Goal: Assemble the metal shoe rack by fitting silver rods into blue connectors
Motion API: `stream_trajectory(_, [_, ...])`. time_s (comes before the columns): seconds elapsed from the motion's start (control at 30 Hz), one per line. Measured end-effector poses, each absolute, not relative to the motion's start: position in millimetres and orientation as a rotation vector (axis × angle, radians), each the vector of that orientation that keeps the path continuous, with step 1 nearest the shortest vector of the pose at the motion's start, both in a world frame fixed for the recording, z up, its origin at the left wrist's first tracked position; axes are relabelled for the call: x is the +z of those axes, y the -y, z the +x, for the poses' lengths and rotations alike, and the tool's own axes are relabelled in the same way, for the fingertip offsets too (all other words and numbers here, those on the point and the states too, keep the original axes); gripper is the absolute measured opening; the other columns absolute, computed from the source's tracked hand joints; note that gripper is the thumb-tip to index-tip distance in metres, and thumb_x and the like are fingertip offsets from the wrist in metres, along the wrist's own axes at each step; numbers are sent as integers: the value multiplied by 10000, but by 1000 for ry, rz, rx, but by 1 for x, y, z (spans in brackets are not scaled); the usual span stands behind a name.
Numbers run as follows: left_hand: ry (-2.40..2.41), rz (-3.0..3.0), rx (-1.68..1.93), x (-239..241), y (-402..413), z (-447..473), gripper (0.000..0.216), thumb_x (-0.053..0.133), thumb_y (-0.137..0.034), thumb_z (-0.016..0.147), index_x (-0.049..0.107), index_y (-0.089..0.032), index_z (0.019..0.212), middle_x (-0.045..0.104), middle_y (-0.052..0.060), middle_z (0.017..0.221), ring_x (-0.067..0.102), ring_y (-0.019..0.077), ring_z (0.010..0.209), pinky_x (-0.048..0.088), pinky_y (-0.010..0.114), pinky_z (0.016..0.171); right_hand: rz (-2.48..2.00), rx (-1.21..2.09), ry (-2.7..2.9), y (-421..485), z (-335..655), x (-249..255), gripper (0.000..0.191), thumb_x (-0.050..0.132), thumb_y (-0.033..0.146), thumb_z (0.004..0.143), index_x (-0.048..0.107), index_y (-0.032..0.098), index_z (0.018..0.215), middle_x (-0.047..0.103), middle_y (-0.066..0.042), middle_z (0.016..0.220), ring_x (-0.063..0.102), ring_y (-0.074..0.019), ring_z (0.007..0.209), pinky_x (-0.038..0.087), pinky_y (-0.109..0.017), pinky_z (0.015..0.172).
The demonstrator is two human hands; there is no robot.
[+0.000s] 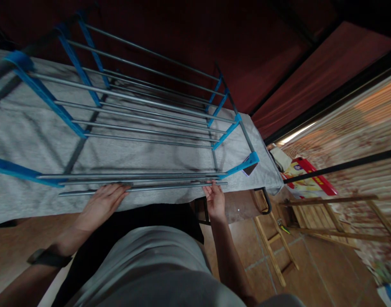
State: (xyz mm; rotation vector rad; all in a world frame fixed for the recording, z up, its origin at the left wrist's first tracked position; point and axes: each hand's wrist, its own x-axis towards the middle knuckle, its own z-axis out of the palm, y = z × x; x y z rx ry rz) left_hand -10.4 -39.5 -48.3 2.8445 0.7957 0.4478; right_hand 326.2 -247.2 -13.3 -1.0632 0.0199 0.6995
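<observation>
On grey cloth (170, 161), the blue-bracketed rack (144, 100) is resting; the loose tube (166, 186) is lying along its near side. Your left hand (106, 199) is gripping the tube's left half, your right hand (215, 201) pinching near its right end — you should be keeping both ends level.

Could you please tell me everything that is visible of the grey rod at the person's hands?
The grey rod is long, thin and straight, and looks like smooth metal. It runs along the near edge of the cloth, beside the nearest bars of the blue rack, both ends apparently unattached. The left hand covers one stretch; the right hand touches it near its right end.
</observation>
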Motion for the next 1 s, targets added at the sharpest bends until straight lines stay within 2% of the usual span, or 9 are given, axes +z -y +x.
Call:
stream_trajectory(0.13, [-782, 2860, 437, -47, 39, -10, 392, 352, -350, 1024, 615, -141, 1226, 682, 109, 1062, 605, 263, 983, 452, 398, 917, -1055, 700, -11, 248, 330, -8, 162, 690, 311, 825, 648, 237, 963, 711, 21, 940, 681, -117, 883, 560, -307, 908])
stream_trajectory(0.27, [-740, 2823, 463, -46, 40, -10, 381, 367, -370, 1024, 591, -151, 1241, 677, 106, 1089, 608, 253, 1008, 453, 388, 934, -1059, 685, -30, 249, 334, -6, 163, 689, 306, 828, 644, 229, 965, 710, 19, 936, 681, -109, 886, 549, -287, 905])
stream_trajectory(0.5, [-723, 2821, 531, -42, 41, -8, 329, 380, -394, 1023, 618, -177, 1089, 687, 96, 1032, 622, 250, 966, 473, 390, 908, -1052, 666, -11, 253, 337, -6, 145, 669, 310, 845, 641, 228, 961, 714, 3, 966, 688, -124, 927, 548, -319, 937])
stream_trajectory(0.77, [-718, 2867, 560, -44, 41, -9, 343, 372, -399, 1022, 618, -177, 1112, 690, 96, 1016, 628, 271, 944, 485, 420, 871, -1059, 624, -30, 254, 343, -1, 133, 677, 291, 837, 639, 224, 946, 715, 5, 956, 693, -111, 885, 570, -283, 882])
stream_trajectory(0.9, [-723, 2790, 555, -44, 42, -8, 367, 392, -460, 1012, 590, -189, 1160, 690, 92, 1054, 637, 269, 974, 490, 423, 890, -1063, 614, -43, 254, 343, -2, 143, 687, 307, 836, 644, 229, 948, 715, 12, 937, 694, -106, 870, 575, -271, 858])
stream_trajectory(1.0, [-749, 2743, 555, -43, 43, -7, 369, 401, -487, 1003, 602, -200, 1118, 694, 89, 1042, 645, 268, 975, 493, 419, 896, -1084, 610, -24, 256, 343, -4, 143, 692, 323, 835, 646, 235, 937, 716, 7, 962, 697, -114, 894, 575, -293, 882])
